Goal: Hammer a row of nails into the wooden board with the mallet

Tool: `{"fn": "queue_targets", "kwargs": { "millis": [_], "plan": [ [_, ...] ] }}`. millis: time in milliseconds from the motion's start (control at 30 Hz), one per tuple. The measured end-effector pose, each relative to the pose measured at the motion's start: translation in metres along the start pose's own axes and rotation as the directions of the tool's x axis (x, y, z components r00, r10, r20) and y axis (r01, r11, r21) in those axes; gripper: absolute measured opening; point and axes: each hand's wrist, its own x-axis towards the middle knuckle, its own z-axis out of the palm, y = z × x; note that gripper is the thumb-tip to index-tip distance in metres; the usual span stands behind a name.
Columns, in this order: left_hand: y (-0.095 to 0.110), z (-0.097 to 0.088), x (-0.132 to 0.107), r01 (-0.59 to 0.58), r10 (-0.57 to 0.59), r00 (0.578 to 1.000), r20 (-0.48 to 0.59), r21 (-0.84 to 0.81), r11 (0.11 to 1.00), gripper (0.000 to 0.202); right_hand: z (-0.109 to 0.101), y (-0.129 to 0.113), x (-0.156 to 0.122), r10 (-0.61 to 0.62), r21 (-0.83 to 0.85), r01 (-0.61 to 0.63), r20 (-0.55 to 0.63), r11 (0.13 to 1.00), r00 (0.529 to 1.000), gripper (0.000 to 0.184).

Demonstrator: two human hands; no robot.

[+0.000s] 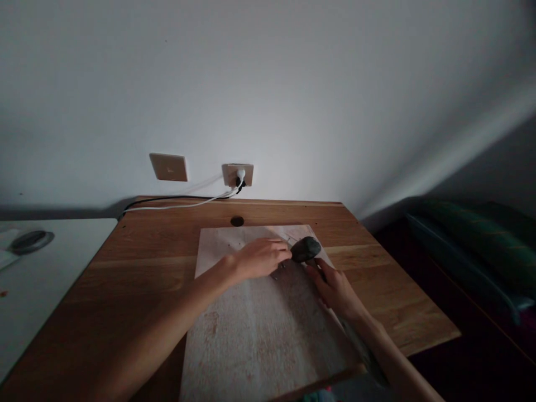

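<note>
The bottom edge crops the whitish board.

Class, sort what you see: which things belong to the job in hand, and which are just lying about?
Part of the job:
- hammer, gripped in the right hand
- nails, near the left hand
- board, under both hands
- wooden table, supporting the board

Just about:
- cables
- socket
- white table

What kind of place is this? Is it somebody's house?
Probably a room in a home, maybe a bedroom or study. There's a wooden desk, a wall socket with cables plugged in, and what look like cushions or bedding on the right, though it's dim there.
</note>
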Motion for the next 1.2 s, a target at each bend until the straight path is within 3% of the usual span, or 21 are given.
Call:
{"fn": "queue_targets", "kwargs": {
  "millis": [167, 333, 433, 533, 633, 800, 933, 1100, 1200],
  "plan": [
    [0.008, 0.012, 0.002, -0.038, 0.037, 0.999, 0.017, 0.102, 0.994, 0.020, 0.007, 0.009, 0.002, -0.098, -0.002, 0.098, -0.094, 0.995, 0.991, 0.040],
    [-0.003, 0.001, -0.002, 0.000, 0.001, 1.000, -0.026, 0.037, 0.999, 0.026, 0.007, 0.011, 0.001, -0.089, 0.024, 0.092, -0.090, 0.995, 0.992, 0.039],
    [-0.027, -0.010, -0.015, 0.145, -0.166, 0.978, -0.123, -0.164, 0.976, 0.029, 0.007, 0.013, 0.001, -0.128, 0.029, 0.132, -0.108, 0.991, 0.986, 0.038],
    [-0.051, -0.012, -0.032, 0.303, -0.401, 0.894, -0.200, -0.388, 0.870, 0.019, 0.007, 0.014, 0.001, -0.144, 0.027, 0.148, -0.101, 0.989, 0.984, 0.038],
    [-0.061, -0.002, -0.045, 0.366, -0.513, 0.834, -0.203, -0.494, 0.789, 0.011, 0.007, 0.014, 0.002, -0.137, 0.025, 0.140, -0.098, 0.990, 0.986, 0.035],
    [-0.058, 0.014, -0.048, 0.369, -0.491, 0.853, -0.176, -0.462, 0.806, 0.013, 0.006, 0.011, 0.002, -0.111, 0.030, 0.114, -0.088, 0.993, 0.990, 0.035],
    [-0.054, 0.012, -0.046, 0.367, -0.488, 0.846, -0.215, -0.431, 0.825, 0.014, 0.005, 0.009, 0.000, -0.104, 0.037, 0.107, -0.085, 0.994, 0.991, 0.035],
    [-0.048, 0.007, -0.044, 0.326, -0.388, 0.892, -0.231, -0.266, 0.907, 0.012, 0.004, 0.009, -0.001, -0.102, 0.033, 0.105, -0.079, 0.994, 0.992, 0.037],
    [-0.046, 0.009, -0.042, 0.334, -0.381, 0.895, -0.234, -0.216, 0.917, 0.012, 0.005, 0.010, 0.000, -0.091, 0.021, 0.093, -0.072, 0.995, 0.993, 0.040]
  ]
}}
